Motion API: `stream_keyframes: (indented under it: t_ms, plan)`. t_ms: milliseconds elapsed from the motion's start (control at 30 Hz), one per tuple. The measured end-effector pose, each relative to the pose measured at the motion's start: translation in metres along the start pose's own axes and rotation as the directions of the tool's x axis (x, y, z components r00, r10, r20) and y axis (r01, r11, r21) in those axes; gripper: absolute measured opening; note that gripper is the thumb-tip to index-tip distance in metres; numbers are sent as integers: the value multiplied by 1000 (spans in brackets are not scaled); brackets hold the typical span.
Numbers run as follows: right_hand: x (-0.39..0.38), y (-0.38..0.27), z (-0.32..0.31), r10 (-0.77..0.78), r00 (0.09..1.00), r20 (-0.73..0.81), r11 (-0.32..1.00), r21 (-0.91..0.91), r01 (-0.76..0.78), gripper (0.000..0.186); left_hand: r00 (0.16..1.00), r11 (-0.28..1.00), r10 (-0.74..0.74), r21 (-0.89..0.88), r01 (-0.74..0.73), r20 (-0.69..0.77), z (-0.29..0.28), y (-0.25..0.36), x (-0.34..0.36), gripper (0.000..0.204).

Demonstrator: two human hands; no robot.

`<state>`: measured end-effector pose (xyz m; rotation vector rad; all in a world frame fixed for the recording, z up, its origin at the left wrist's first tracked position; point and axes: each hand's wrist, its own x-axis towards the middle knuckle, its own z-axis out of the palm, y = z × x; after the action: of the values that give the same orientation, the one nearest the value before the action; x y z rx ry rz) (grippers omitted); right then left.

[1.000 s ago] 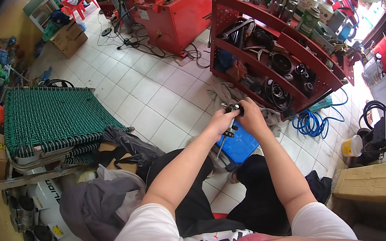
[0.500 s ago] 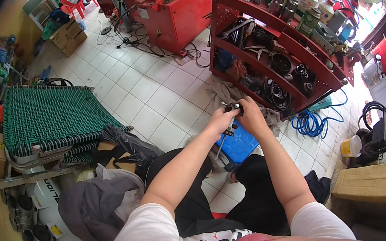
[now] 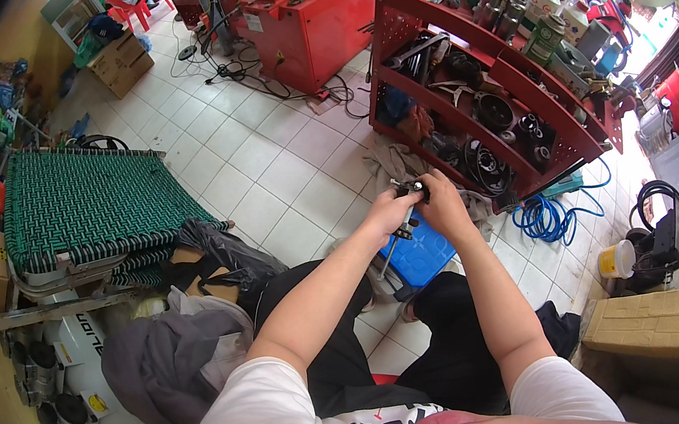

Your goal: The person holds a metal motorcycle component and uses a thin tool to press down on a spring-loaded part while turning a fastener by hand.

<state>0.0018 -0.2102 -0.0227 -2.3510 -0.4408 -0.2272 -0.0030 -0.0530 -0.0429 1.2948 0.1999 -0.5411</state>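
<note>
My left hand (image 3: 387,211) is closed around a small metal and black part (image 3: 405,225) with a thin rod pointing down to the left. My right hand (image 3: 443,206) grips the same part from the right, fingers curled at its upper end, where a black piece shows between the hands. The details of the part are partly hidden by my fingers. Beneath it, between my legs, lies a blue plastic case (image 3: 422,257), with a crumpled grey cloth (image 3: 380,158) beyond it.
A red shelf cart (image 3: 491,52) with cans and parts stands ahead right, beside a blue coiled hose (image 3: 544,218). A red machine (image 3: 305,26) with cables is farther back, a person near it. Left are folded green woven cots (image 3: 95,199); right, a white bucket (image 3: 617,260).
</note>
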Motion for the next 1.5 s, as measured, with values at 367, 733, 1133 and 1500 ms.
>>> stream_keyframes:
  t_ms: [367, 733, 1133, 1500]
  plan:
    - [3, 2, -5, -29, 1000, -1, 999, -16, 29, 26, 999, 999, -33, -27, 33, 4, -1, 0, 2, 35]
    - [4, 3, -16, -5, 997, 81, 999, 46, 1, 33, 997, 996, -78, -34, 79, 16, -2, 2, 1, 37]
    - [3, 26, -12, -76, 997, 11, 996, -37, 77, 32, 991, 983, -103, -145, 115, 84, 3, -2, 15, 35]
    - [-4, 75, -12, 118, 970, 212, 951, 258, -172, 47, 960, 953, -178, -205, 222, 215, -5, -5, 24, 34]
